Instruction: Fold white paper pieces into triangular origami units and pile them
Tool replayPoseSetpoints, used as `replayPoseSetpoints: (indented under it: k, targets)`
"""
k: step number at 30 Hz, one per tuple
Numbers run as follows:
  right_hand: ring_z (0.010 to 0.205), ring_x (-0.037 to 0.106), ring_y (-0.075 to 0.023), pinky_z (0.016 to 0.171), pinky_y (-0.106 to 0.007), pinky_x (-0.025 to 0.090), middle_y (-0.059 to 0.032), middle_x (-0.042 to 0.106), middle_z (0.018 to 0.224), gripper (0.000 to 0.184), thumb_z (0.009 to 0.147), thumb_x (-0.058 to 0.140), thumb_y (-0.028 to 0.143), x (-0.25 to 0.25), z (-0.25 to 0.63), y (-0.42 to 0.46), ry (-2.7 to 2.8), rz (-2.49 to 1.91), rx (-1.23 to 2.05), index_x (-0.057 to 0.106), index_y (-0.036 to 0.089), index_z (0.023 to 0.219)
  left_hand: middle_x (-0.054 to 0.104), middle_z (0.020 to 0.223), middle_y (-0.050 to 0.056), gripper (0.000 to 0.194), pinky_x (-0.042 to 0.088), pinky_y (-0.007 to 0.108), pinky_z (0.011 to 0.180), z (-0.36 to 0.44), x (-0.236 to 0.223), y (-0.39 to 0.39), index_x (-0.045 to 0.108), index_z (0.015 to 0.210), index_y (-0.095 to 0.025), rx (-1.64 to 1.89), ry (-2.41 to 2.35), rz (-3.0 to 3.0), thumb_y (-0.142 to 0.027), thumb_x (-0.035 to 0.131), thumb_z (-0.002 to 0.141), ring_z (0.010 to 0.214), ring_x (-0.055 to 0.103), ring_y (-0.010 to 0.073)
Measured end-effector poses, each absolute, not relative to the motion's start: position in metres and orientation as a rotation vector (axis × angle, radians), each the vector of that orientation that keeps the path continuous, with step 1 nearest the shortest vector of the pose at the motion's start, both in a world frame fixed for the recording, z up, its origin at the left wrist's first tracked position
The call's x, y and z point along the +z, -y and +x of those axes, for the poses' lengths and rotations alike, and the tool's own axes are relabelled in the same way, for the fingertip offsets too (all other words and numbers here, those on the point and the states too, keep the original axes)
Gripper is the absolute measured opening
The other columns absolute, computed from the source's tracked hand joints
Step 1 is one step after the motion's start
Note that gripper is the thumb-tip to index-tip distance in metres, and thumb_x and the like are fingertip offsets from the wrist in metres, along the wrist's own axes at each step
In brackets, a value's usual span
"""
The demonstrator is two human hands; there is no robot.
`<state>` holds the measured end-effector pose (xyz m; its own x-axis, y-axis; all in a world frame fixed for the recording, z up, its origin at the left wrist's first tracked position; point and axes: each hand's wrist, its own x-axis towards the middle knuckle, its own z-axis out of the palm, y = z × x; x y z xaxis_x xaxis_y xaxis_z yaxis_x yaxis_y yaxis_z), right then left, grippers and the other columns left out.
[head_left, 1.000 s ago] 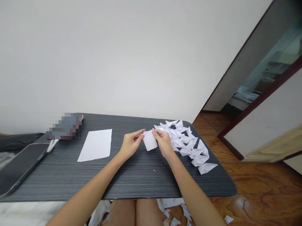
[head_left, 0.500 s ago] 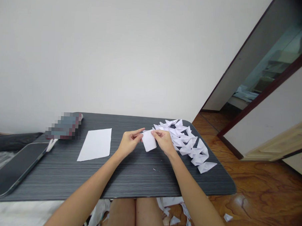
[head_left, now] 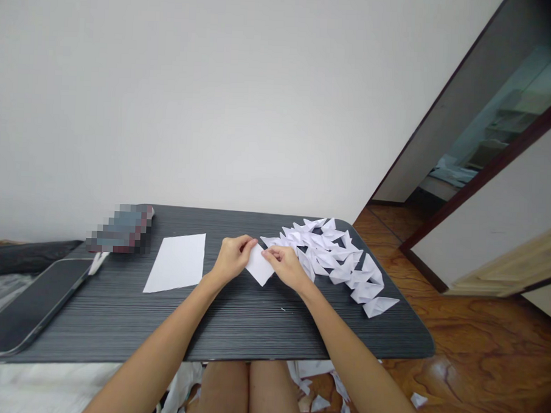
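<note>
Between both hands is a small folded piece of white paper [head_left: 260, 267], turned so that one corner points toward me. My left hand [head_left: 232, 256] pinches its upper left edge between thumb and fingers. On the other side, my right hand [head_left: 289, 265] grips the upper right edge the same way. Just beyond and to the right of my right hand lies a cluster of folded white paper boats [head_left: 341, 258]. A larger flat sheet of white paper [head_left: 177, 263] rests on the table, left of my left hand.
The dark striped table [head_left: 233, 332] stands against a white wall. A blurred-out item [head_left: 122, 227] lies at its back left, near a dark flat panel [head_left: 34, 305]. Torn paper scraps [head_left: 320, 404] litter the wooden floor below the front edge.
The small folded paper has turned so a corner now points toward me, and has shifted slightly left. Both hands have closed in around it, the left fingers curling in more.
</note>
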<state>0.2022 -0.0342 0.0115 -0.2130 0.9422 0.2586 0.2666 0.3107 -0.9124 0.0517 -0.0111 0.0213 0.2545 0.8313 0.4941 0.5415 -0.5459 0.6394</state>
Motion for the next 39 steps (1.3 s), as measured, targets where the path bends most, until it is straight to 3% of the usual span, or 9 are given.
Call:
replayPoseSetpoints:
  k: [4,15,22,26,29,35,39]
  targets:
    - [0.035,0.044,-0.0074,0.037,-0.019,0.032,0.002,0.052,0.044,0.027,0.075,0.049,0.037,0.017,0.206,0.034,1.615,-1.112,1.062,0.057,0.014,0.063,0.049,0.047,-0.001,0.03,0.028,0.02,0.044,0.047,0.02,0.006,0.057,0.063,-0.014,1.268,-1.372,2.111,-0.033,0.04,0.079,0.044,0.042,0.0091]
    - [0.04,0.043,-0.0098,0.043,-0.023,0.033,0.0023,0.046,0.04,0.026,0.077,0.048,0.032,0.017,0.205,0.034,1.63,-1.168,0.789,0.059,0.016,0.059,0.044,0.045,-0.003,0.033,0.027,0.02,0.044,0.051,0.021,0.002,0.054,0.059,-0.015,1.379,-1.453,1.974,-0.037,0.04,0.079,0.044,0.04,0.008]
    - [0.049,0.045,-0.0113,0.045,-0.023,0.031,-0.0007,0.054,0.053,0.027,0.076,0.046,0.034,0.012,0.212,0.027,1.6,-1.162,0.762,0.06,0.015,0.064,0.045,0.041,-0.004,0.039,0.029,0.02,0.039,0.044,0.025,-0.001,0.061,0.071,-0.013,1.287,-1.271,1.73,-0.044,0.039,0.08,0.036,0.039,0.0075]
    - [0.051,0.047,-0.0119,0.046,-0.023,0.033,-0.001,0.055,0.056,0.028,0.075,0.047,0.036,0.008,0.218,0.02,1.567,-1.131,0.837,0.06,0.014,0.064,0.057,0.061,0.001,0.038,0.033,0.019,0.037,0.045,0.03,0.001,0.06,0.094,-0.011,1.108,-0.879,1.519,-0.042,0.047,0.076,0.043,0.044,0.0068]
    - [0.052,0.047,-0.0114,0.047,-0.022,0.033,-0.0006,0.055,0.057,0.028,0.075,0.047,0.037,0.009,0.219,0.019,1.552,-1.098,0.893,0.059,0.014,0.066,0.056,0.068,0.002,0.039,0.035,0.018,0.038,0.048,0.031,0.005,0.057,0.102,-0.012,1.075,-0.733,1.432,-0.039,0.05,0.076,0.047,0.046,0.0065]
    - [0.048,0.041,-0.0094,0.046,-0.022,0.029,0.0013,0.047,0.053,0.03,0.075,0.045,0.039,0.014,0.223,0.02,1.533,-1.085,0.901,0.053,0.014,0.06,0.058,0.072,0.003,0.04,0.04,0.019,0.043,0.048,0.03,0.009,0.052,0.111,-0.014,1.008,-0.581,1.427,-0.034,0.052,0.076,0.051,0.053,0.0092]
    - [0.048,0.038,-0.0094,0.044,-0.022,0.027,0.0021,0.043,0.051,0.031,0.076,0.044,0.039,0.015,0.227,0.02,1.576,-1.119,0.836,0.053,0.015,0.059,0.062,0.084,0.007,0.032,0.045,0.021,0.051,0.047,0.03,0.008,0.059,0.097,-0.012,1.048,-0.644,1.49,-0.031,0.059,0.071,0.063,0.057,0.0132]
